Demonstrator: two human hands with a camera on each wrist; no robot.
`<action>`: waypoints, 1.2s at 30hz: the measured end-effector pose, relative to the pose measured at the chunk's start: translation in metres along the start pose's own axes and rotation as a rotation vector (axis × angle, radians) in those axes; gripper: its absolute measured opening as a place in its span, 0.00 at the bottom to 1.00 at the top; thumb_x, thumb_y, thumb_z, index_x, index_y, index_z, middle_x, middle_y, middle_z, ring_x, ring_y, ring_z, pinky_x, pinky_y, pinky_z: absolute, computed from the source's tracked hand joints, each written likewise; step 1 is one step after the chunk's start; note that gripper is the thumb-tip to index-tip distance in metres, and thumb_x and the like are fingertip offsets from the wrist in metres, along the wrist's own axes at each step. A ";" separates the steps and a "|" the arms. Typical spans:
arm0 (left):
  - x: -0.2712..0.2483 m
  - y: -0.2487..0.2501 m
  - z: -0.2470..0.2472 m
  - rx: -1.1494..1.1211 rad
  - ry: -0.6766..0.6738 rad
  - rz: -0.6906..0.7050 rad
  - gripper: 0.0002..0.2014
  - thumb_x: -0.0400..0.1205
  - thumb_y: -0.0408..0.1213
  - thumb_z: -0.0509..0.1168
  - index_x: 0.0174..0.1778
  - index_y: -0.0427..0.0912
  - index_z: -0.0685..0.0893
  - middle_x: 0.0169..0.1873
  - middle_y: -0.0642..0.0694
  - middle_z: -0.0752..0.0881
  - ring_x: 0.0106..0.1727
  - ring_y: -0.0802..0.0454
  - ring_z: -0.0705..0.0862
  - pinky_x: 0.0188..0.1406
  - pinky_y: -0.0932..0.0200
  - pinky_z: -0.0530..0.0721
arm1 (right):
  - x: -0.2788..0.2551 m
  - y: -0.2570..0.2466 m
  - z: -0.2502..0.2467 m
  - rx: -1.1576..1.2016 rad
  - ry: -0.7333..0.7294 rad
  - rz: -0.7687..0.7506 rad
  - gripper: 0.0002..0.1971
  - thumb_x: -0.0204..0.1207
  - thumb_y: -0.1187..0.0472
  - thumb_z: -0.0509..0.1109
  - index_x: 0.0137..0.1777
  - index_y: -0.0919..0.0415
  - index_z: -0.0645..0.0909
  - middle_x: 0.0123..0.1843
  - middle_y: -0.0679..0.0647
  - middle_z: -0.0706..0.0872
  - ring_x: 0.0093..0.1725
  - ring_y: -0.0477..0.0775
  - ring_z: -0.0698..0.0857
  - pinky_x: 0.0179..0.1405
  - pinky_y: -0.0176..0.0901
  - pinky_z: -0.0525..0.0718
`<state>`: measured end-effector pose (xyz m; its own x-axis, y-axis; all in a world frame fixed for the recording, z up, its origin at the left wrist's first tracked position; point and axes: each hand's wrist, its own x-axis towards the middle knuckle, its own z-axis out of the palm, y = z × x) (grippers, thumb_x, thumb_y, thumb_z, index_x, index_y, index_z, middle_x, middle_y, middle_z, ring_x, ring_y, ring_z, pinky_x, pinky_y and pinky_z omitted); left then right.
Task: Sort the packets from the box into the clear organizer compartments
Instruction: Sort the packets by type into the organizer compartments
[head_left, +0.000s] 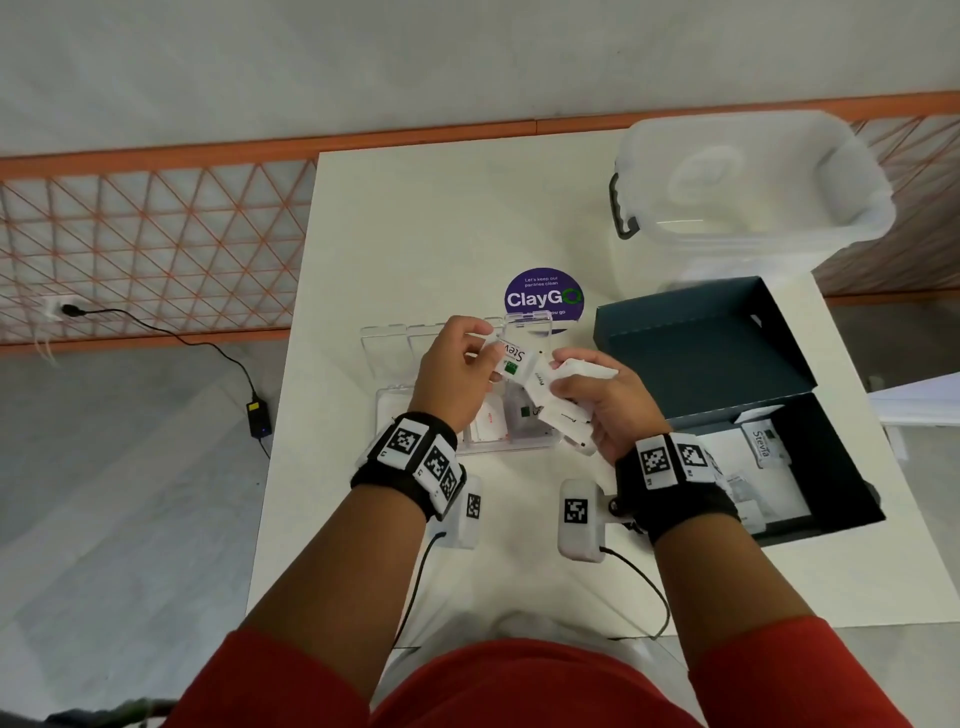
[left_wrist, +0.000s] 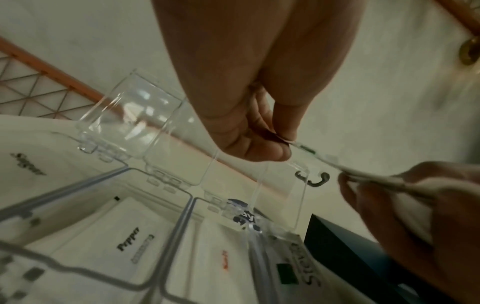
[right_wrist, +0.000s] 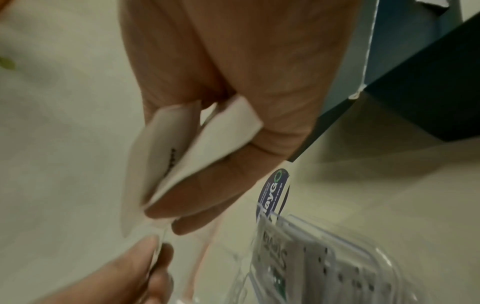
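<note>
Red sleeves (head_left: 291, 670) closest, then left hand (head_left: 457, 369) pinching a Stevia packet (head_left: 514, 358), right hand (head_left: 608, 405) clutching white packets (head_left: 563, 410) over the clear organizer (head_left: 395, 410) on a white table (head_left: 415, 218), ClayGo sticker (head_left: 543, 293) behind, dark box (head_left: 727, 353) right.

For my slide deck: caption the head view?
Left hand pinches a Stevia packet above the clear organizer; right hand grips more.
</note>
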<state>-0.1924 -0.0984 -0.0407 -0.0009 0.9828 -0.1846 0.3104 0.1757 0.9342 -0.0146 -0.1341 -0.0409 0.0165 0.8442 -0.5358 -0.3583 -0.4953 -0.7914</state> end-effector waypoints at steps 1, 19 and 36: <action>0.001 -0.002 -0.001 0.032 -0.008 0.008 0.04 0.83 0.37 0.67 0.50 0.50 0.80 0.44 0.49 0.87 0.35 0.61 0.88 0.36 0.62 0.85 | 0.001 -0.002 -0.004 0.022 0.027 -0.012 0.15 0.73 0.78 0.71 0.51 0.59 0.88 0.43 0.61 0.90 0.34 0.57 0.91 0.25 0.42 0.85; -0.004 -0.016 0.038 0.781 -0.333 0.255 0.14 0.79 0.35 0.71 0.61 0.44 0.86 0.67 0.45 0.74 0.62 0.44 0.78 0.66 0.47 0.74 | 0.007 -0.001 -0.034 0.168 0.116 -0.011 0.16 0.75 0.74 0.71 0.57 0.55 0.86 0.49 0.64 0.92 0.41 0.61 0.93 0.28 0.44 0.87; -0.006 -0.029 0.038 1.064 -0.325 0.348 0.15 0.82 0.50 0.59 0.62 0.55 0.85 0.60 0.50 0.75 0.62 0.46 0.69 0.54 0.49 0.64 | 0.010 0.000 -0.034 0.134 0.077 0.007 0.17 0.75 0.72 0.72 0.60 0.55 0.85 0.54 0.67 0.91 0.43 0.62 0.92 0.29 0.44 0.87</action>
<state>-0.1657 -0.1115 -0.0783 0.4365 0.8811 -0.1822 0.8870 -0.3876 0.2508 0.0175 -0.1330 -0.0561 0.0830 0.8200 -0.5663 -0.4799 -0.4651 -0.7439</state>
